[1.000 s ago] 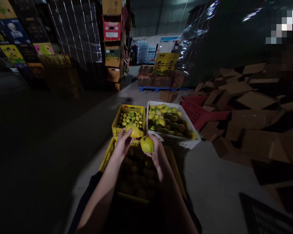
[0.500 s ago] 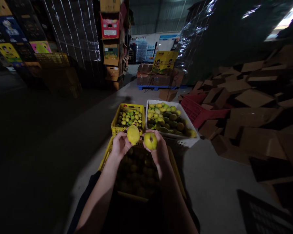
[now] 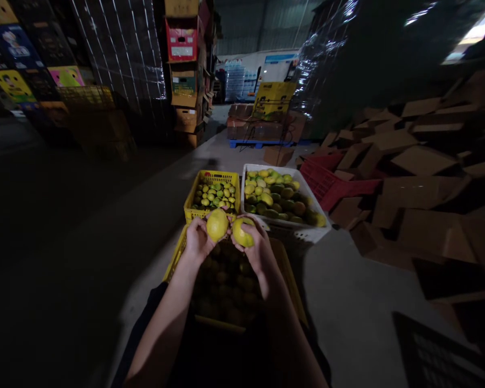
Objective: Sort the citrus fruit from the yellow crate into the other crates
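Observation:
My left hand [image 3: 199, 240] is closed around a yellow lemon [image 3: 217, 225]. Close beside it, my right hand [image 3: 258, 242] grips another yellow lemon [image 3: 242, 233], with the thumb lying across its front. Both fruits are held above a large yellow crate [image 3: 286, 269] full of shaded fruit. Beyond my left hand stands a smaller yellow crate [image 3: 191, 207] with green and yellow lemons. A white crate [image 3: 313, 233], heaped with yellow and darker green fruit, is beyond my right hand.
A red crate [image 3: 327, 186] and a heap of cardboard boxes [image 3: 424, 199] lie at the right. Farther back are a blue pallet [image 3: 258, 144] with boxes on it and a tall stack of cartons [image 3: 184, 86]. Wrapped stacks stand behind.
The lemon in my right hand has been turned, hiding its brown spot, and my thumb now crosses it. Both hands have shifted slightly left.

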The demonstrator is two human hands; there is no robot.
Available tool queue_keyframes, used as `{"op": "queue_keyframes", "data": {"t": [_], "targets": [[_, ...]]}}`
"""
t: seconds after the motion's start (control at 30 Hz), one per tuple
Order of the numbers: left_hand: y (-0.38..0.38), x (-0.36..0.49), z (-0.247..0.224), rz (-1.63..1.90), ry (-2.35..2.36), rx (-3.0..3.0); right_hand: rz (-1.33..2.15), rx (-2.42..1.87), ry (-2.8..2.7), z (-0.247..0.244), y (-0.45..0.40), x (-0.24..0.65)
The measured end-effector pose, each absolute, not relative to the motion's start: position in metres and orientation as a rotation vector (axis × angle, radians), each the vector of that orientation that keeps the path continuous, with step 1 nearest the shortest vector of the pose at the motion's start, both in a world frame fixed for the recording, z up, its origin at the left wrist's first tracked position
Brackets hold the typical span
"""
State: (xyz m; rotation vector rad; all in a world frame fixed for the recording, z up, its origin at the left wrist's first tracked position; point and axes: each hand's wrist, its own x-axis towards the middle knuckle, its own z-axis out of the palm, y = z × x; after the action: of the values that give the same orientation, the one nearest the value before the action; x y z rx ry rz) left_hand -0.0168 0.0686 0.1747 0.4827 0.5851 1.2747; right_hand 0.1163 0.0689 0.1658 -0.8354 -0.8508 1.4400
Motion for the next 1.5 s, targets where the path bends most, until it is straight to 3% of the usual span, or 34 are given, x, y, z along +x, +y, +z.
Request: {"op": "queue_keyframes", "data": {"t": [0.4,0.67,1.07,1.5], "targets": [[0.074,-0.015,0.166,1.265,0.664,0.430,1.404,-1.063,-0.589,0.162,0.076,0.117],[0.084,-0.012,0.156,1.229,0.711,0.246,1.596,-0.864,-0.571,0.160,0.080,0.117],[0.083,-0.015,0.155,1.248,0.648,0.185,1.597,-0.844,-0.522,0.153,0.082,0.117],[0.069,-0.010,0.166,1.182,0.657,0.618,1.550,-0.717,-0.715,0.162,0.072,0.114]]}}
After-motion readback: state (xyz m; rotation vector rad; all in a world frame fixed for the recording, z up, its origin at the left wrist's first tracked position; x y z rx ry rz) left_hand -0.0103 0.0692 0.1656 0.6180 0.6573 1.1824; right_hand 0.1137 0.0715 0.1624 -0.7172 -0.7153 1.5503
